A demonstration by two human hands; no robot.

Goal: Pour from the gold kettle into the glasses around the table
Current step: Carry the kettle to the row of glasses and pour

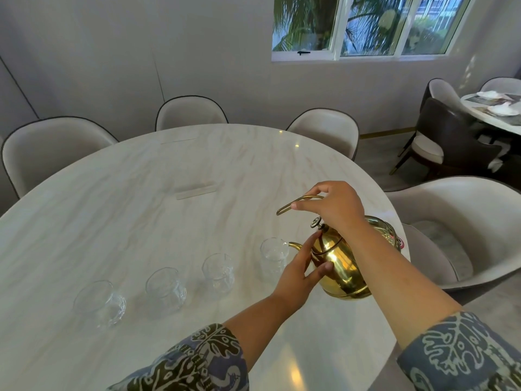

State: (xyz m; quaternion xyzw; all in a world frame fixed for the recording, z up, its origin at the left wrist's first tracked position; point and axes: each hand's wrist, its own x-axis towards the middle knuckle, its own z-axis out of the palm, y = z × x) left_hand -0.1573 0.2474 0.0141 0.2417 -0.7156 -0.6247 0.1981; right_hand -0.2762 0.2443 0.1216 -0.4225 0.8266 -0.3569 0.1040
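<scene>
The right hand (335,206) grips the gold kettle (342,266) by its handle; the left hand (300,273) braces its body open-palmed. The spout points left over the nearest glass (274,256), near the desk's (141,193) right edge.

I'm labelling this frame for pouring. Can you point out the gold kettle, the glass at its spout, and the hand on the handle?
gold kettle (342,270): head view, shiny belly.
glass at the spout (273,256): head view, clear wall.
right hand (337,206): head view, back of hand.

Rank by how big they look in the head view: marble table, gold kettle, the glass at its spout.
1. marble table
2. gold kettle
3. glass

The kettle hangs slightly nearer the camera, yet it clearly looks bigger.
</scene>
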